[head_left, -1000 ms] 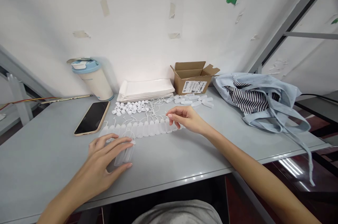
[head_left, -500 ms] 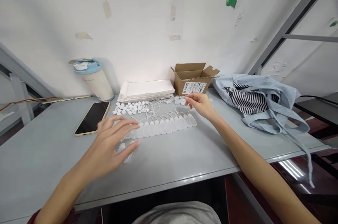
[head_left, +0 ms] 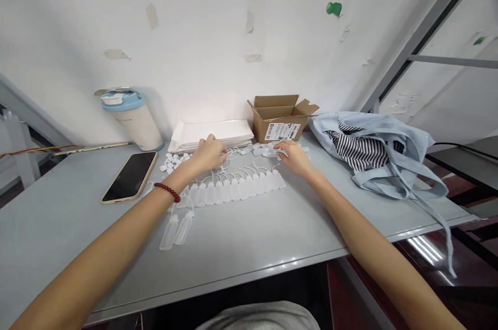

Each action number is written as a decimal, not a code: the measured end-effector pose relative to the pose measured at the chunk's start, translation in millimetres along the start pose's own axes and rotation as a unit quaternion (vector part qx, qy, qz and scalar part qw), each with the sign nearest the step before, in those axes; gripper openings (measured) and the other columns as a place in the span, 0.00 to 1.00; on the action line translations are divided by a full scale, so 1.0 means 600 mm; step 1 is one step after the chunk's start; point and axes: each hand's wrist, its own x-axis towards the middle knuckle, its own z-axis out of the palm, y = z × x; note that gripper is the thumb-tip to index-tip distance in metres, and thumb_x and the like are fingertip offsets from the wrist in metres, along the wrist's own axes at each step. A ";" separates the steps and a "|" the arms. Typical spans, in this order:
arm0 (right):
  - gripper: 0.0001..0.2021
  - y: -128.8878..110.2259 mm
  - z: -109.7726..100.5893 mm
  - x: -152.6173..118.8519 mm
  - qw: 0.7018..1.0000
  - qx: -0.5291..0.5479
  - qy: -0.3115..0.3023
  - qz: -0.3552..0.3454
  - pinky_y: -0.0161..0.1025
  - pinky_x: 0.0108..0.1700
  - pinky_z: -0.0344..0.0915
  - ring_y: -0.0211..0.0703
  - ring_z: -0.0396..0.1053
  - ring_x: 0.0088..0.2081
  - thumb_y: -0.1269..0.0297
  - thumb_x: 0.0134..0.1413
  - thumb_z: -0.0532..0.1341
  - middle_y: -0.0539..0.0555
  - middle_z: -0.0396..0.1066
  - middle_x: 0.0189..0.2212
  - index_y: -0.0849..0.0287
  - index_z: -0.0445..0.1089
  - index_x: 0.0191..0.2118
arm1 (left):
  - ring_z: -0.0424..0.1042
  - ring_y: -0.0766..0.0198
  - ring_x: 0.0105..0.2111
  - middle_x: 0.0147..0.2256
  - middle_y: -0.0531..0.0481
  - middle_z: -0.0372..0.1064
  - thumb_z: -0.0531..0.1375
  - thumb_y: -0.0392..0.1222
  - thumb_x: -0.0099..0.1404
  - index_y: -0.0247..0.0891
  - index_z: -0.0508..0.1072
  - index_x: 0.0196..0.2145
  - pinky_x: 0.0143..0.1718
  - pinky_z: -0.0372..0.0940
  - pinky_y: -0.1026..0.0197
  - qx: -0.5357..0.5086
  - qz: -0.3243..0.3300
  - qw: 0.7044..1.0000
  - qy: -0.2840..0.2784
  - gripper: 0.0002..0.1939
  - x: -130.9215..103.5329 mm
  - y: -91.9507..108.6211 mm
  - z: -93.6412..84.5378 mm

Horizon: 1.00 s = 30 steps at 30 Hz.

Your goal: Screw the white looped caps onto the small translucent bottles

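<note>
My left hand (head_left: pixel 211 154) is over the loose white cords (head_left: pixel 233 152) and the pile of small white caps (head_left: pixel 170 162). Its fingers are curled down, and whatever they hold is hidden. My right hand (head_left: pixel 294 157) reaches to a heap of clear plastic pieces (head_left: pixel 264 149) in front of the box, fingers bent onto it; I cannot make out what is between them. Between me and both hands lies a row of small translucent bottle-shaped pieces (head_left: pixel 233 190) with white cords at their tops. Two more such pieces (head_left: pixel 176 231) lie apart at the front left.
Behind the hands are a stack of white sheets (head_left: pixel 212 132) and an open cardboard box (head_left: pixel 278 122). A phone (head_left: pixel 130 177) and a tumbler (head_left: pixel 134 120) stand or lie at left. A light blue cloth bag (head_left: pixel 373 148) hangs its strap over the table's right front edge.
My left hand has moved forward and right, from spread above the row's left end to curled at the cords. My right hand has lowered slightly onto the clear pieces.
</note>
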 end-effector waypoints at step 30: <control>0.18 -0.016 0.010 -0.001 0.999 -0.017 0.014 -0.032 0.49 0.48 0.64 0.55 0.69 0.48 0.76 0.55 0.55 0.63 0.72 0.47 0.63 0.68 0.52 | 0.69 0.58 0.39 0.35 0.48 0.75 0.60 0.36 0.59 0.39 0.78 0.34 0.46 0.63 0.55 -0.201 -0.116 0.936 0.263 0.07 -0.014 -0.007 -0.012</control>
